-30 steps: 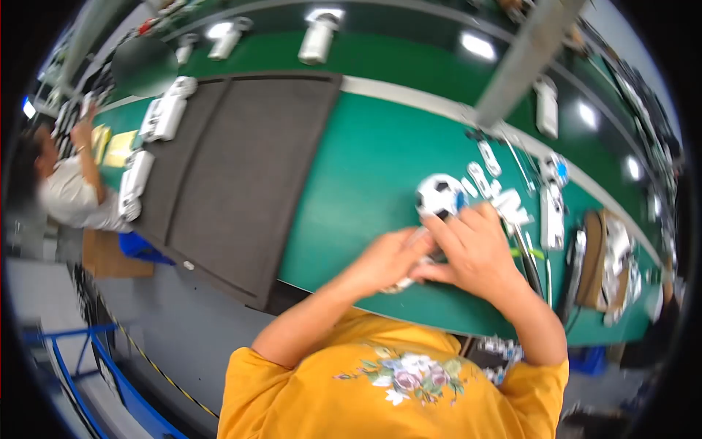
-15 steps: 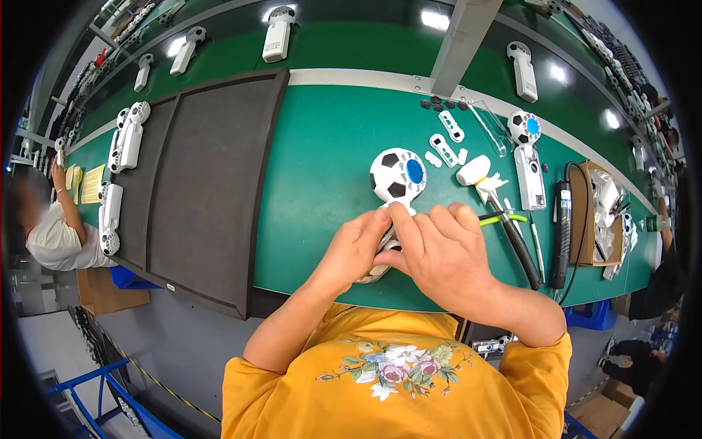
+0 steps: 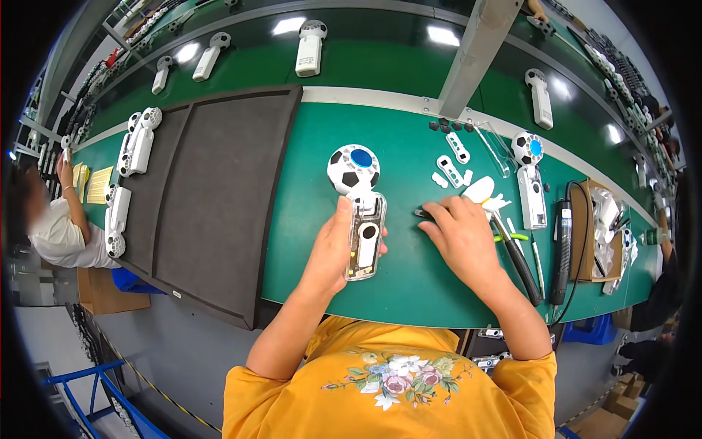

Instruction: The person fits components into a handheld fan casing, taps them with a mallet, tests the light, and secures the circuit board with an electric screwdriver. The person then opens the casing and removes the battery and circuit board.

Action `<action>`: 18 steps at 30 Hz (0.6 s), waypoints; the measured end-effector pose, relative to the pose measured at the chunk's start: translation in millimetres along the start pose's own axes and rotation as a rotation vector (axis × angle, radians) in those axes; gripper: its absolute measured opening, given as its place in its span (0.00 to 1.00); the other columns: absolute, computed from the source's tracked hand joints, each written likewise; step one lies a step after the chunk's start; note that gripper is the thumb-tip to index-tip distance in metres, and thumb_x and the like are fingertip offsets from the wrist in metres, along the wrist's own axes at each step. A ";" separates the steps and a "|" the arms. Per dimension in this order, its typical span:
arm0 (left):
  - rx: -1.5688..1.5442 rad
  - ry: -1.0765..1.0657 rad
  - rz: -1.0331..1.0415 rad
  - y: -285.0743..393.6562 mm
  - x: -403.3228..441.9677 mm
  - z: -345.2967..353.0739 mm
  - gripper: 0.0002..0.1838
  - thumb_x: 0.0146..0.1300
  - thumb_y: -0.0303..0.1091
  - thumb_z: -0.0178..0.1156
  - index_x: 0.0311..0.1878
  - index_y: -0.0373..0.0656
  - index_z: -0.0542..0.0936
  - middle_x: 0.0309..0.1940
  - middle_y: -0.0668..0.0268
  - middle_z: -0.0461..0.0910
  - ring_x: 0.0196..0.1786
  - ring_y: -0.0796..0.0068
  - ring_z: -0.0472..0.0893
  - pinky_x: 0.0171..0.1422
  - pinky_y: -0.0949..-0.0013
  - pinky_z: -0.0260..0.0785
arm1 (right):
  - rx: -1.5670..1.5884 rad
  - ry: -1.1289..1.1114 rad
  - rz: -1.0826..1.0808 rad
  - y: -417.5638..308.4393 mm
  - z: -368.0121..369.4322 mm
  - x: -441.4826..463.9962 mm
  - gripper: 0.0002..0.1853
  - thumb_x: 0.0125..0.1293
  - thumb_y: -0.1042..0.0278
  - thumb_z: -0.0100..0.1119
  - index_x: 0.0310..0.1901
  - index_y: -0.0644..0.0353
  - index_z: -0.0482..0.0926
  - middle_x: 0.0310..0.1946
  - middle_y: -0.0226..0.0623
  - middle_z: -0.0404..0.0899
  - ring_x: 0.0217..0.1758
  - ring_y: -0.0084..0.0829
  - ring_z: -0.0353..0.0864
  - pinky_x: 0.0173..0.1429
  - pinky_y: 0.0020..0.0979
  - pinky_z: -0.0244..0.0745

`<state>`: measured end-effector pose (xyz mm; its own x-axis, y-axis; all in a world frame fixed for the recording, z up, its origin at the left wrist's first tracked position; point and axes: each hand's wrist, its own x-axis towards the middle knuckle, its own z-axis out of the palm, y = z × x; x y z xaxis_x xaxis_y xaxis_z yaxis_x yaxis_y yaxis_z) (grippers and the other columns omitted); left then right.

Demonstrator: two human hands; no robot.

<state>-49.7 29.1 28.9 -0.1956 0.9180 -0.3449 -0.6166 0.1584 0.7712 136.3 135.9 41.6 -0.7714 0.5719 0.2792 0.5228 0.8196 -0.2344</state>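
Head view: left hand grips football device, right hand half-curled at dark piece, hold unclear; sheet illegible.

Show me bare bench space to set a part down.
Free: far green benchtop between black tray and soccer-ball-headed device; also the near part between left hand and right hand. Crowded: right of that hand, with mallet and cardboard box.

Mat lies at left of bench; device is right of it, in left hand. Right hand and hammer sit further right, then corded tool, beside box.
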 end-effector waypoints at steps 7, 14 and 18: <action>0.204 -0.002 0.165 -11.6 -3.8 15.8 0.28 0.72 0.54 0.45 0.56 0.35 0.72 0.39 0.63 0.79 0.36 0.78 0.79 0.40 0.75 0.73 | 0.845 -0.012 0.352 -31.0 -16.4 13.4 0.13 0.66 0.68 0.59 0.51 0.62 0.76 0.30 0.34 0.79 0.28 0.22 0.78 0.35 0.24 0.74; 0.348 0.075 0.297 -22.2 7.8 8.7 0.27 0.72 0.54 0.48 0.55 0.36 0.74 0.41 0.64 0.79 0.41 0.79 0.77 0.45 0.73 0.70 | 0.826 -0.067 0.362 -40.3 -1.6 23.4 0.14 0.68 0.66 0.56 0.49 0.66 0.74 0.25 0.33 0.77 0.25 0.20 0.76 0.28 0.23 0.71; 0.346 0.192 0.337 -22.3 11.5 14.6 0.27 0.72 0.54 0.47 0.52 0.36 0.76 0.41 0.65 0.80 0.44 0.78 0.75 0.48 0.72 0.69 | 0.782 -0.029 0.418 -41.9 -2.4 30.3 0.11 0.68 0.66 0.56 0.44 0.66 0.74 0.23 0.39 0.77 0.25 0.31 0.77 0.28 0.30 0.72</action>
<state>-27.0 41.4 15.5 -0.4966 0.8605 -0.1137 -0.2135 0.0058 0.9769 91.9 119.0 62.1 -0.5872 0.8094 0.0072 0.3742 0.2793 -0.8843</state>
